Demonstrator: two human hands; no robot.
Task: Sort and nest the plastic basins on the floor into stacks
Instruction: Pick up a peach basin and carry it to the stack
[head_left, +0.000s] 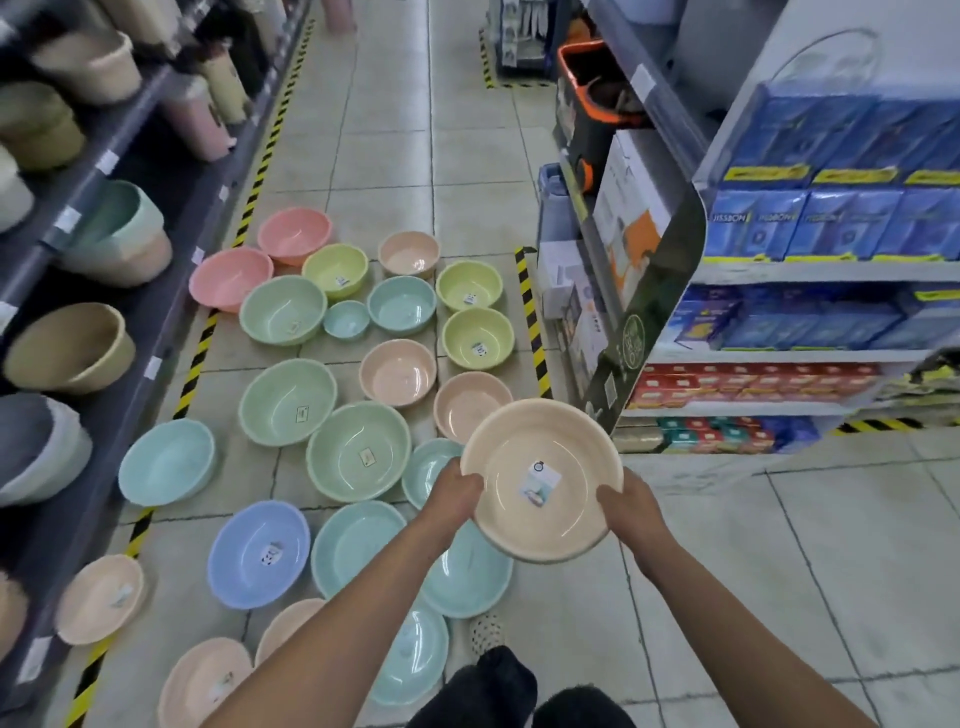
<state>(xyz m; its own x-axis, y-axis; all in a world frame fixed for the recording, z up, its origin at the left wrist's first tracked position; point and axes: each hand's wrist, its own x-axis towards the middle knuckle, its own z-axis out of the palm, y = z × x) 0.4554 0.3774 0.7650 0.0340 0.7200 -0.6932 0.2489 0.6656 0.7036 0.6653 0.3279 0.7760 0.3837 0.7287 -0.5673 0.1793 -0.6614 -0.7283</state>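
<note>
cream basin (540, 480) held in air over the floor basins (358, 451) | left hand (453, 493) and right hand (627, 508) grip opposite rims | seems light, stiff, smooth plastic; rim is best hold

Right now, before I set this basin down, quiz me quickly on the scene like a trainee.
1. True or false: the left hand and right hand both grip the beige basin by its rim, off the floor.
2. The held basin is: A) empty but for a label, B) holding a smaller basin, C) upside down.
3. Which hand is nearer the violet-blue basin?
Key: 1 true; 2 A; 3 left.
</note>
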